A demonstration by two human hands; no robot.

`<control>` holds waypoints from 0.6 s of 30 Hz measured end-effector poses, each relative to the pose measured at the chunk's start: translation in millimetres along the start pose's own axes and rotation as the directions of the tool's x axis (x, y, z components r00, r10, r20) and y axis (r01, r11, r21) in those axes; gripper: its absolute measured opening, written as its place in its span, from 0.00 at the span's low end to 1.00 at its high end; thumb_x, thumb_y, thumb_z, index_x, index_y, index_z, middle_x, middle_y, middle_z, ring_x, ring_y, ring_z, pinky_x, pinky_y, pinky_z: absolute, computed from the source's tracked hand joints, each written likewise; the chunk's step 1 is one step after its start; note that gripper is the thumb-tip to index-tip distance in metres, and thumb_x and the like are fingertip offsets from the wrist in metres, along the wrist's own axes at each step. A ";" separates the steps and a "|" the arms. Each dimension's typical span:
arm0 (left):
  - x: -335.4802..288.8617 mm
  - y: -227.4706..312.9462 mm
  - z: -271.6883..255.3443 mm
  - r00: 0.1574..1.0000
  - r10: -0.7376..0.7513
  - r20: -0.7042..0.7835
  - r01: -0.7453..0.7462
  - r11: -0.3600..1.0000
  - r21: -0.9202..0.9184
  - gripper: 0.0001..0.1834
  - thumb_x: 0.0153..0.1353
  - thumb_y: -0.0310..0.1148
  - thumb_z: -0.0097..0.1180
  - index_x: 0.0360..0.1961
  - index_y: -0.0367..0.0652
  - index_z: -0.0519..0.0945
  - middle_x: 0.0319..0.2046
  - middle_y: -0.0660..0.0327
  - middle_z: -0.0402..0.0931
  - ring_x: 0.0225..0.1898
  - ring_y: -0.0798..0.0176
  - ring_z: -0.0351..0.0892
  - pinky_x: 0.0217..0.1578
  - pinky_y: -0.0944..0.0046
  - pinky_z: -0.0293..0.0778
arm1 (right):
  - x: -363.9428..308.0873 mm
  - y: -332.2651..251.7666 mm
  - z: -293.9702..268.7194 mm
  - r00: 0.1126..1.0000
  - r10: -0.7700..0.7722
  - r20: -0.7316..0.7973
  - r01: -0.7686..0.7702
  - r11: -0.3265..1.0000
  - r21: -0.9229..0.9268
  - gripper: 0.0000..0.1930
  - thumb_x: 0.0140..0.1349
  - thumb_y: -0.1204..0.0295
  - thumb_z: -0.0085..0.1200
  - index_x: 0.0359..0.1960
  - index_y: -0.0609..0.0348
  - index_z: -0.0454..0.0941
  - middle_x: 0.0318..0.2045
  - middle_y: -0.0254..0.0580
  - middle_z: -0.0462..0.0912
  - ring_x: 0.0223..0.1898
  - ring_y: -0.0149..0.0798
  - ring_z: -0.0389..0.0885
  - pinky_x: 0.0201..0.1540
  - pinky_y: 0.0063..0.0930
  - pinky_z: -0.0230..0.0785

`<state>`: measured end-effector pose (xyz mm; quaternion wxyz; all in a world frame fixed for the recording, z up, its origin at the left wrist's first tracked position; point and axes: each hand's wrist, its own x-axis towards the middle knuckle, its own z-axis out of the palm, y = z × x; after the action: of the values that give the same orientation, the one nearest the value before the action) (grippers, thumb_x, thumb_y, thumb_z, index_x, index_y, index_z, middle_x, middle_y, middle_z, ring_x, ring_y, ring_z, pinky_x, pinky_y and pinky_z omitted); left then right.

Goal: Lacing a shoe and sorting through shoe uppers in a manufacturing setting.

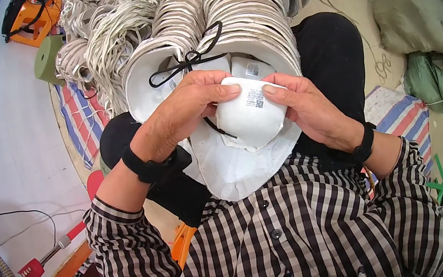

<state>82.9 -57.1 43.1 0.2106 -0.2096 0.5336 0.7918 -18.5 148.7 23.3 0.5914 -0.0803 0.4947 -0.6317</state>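
Both hands cradle a white moulded hat crown point(250, 116) over the lap, left hand point(185, 112) fingers curled around its top and black drawstring point(186, 61), right hand point(306, 107) thumb pressed beside the label (steadying it), stacked hats point(248, 12) just beyond.

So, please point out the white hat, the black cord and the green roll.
white hat point(250, 119), head view, on its rounded crown.
black cord point(189, 59), head view, on the knot.
green roll point(48, 58), head view, on its side.
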 end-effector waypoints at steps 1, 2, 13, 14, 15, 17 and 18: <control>0.1 0.5 0.7 1.000 -0.003 0.000 0.003 1.000 -0.007 0.15 0.63 0.36 0.57 0.43 0.34 0.79 0.36 0.62 0.80 0.37 0.70 0.79 0.42 0.70 0.74 | 0.1 -0.7 0.2 1.000 0.005 0.004 -0.005 1.000 0.002 0.12 0.70 0.63 0.49 0.47 0.56 0.76 0.38 0.28 0.80 0.40 0.22 0.74 0.48 0.22 0.66; 0.1 0.7 1.3 1.000 -0.007 0.000 0.007 1.000 -0.014 0.16 0.63 0.36 0.57 0.44 0.34 0.79 0.37 0.61 0.80 0.37 0.70 0.79 0.43 0.70 0.74 | -0.1 -1.0 0.4 1.000 0.010 0.008 -0.010 1.000 0.004 0.12 0.70 0.63 0.49 0.47 0.56 0.76 0.38 0.28 0.80 0.40 0.22 0.74 0.48 0.22 0.66; -0.2 -1.7 0.0 1.000 -0.018 -0.012 0.018 1.000 -0.014 0.18 0.62 0.38 0.59 0.45 0.34 0.78 0.38 0.60 0.81 0.38 0.69 0.80 0.44 0.68 0.74 | -2.1 -1.3 1.1 1.000 -0.015 -0.007 0.014 0.999 -0.033 0.13 0.69 0.62 0.50 0.48 0.56 0.76 0.38 0.28 0.80 0.40 0.21 0.74 0.47 0.22 0.65; -0.4 -2.1 -0.2 1.000 -0.015 -0.015 0.015 1.000 -0.016 0.18 0.62 0.37 0.59 0.46 0.34 0.78 0.38 0.60 0.81 0.38 0.69 0.80 0.44 0.68 0.74 | -1.9 -1.5 1.0 1.000 -0.012 -0.006 0.012 0.999 -0.040 0.13 0.69 0.62 0.50 0.48 0.56 0.76 0.38 0.28 0.80 0.40 0.21 0.74 0.47 0.22 0.65; -0.5 -2.6 -0.4 1.000 -0.015 -0.015 0.015 1.000 -0.017 0.18 0.62 0.37 0.59 0.46 0.34 0.78 0.38 0.60 0.81 0.38 0.69 0.80 0.44 0.68 0.74 | -1.5 -1.0 0.8 1.000 -0.012 -0.005 0.012 0.999 -0.039 0.13 0.69 0.62 0.50 0.48 0.56 0.76 0.38 0.28 0.80 0.40 0.21 0.74 0.47 0.22 0.65; 0.3 -1.7 -0.5 1.000 -0.010 -0.008 0.010 1.000 -0.024 0.17 0.62 0.37 0.59 0.46 0.34 0.78 0.38 0.60 0.81 0.38 0.69 0.80 0.44 0.68 0.74 | -0.8 -2.0 0.2 1.000 -0.014 -0.007 0.013 0.998 -0.056 0.14 0.69 0.61 0.50 0.48 0.56 0.76 0.38 0.28 0.80 0.40 0.21 0.74 0.47 0.23 0.65; 0.9 -1.6 -0.6 1.000 -0.008 -0.007 0.008 1.000 -0.024 0.17 0.62 0.37 0.59 0.46 0.34 0.78 0.38 0.60 0.81 0.38 0.69 0.80 0.44 0.68 0.74 | -0.3 -2.1 -0.1 1.000 -0.015 -0.007 0.014 0.998 -0.058 0.14 0.69 0.61 0.50 0.48 0.56 0.76 0.38 0.28 0.80 0.40 0.21 0.74 0.47 0.23 0.65</control>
<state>83.2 -57.0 41.2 0.2093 -0.2173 0.5240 0.7965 -19.8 148.6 24.9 0.5824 -0.0987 0.5143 -0.6217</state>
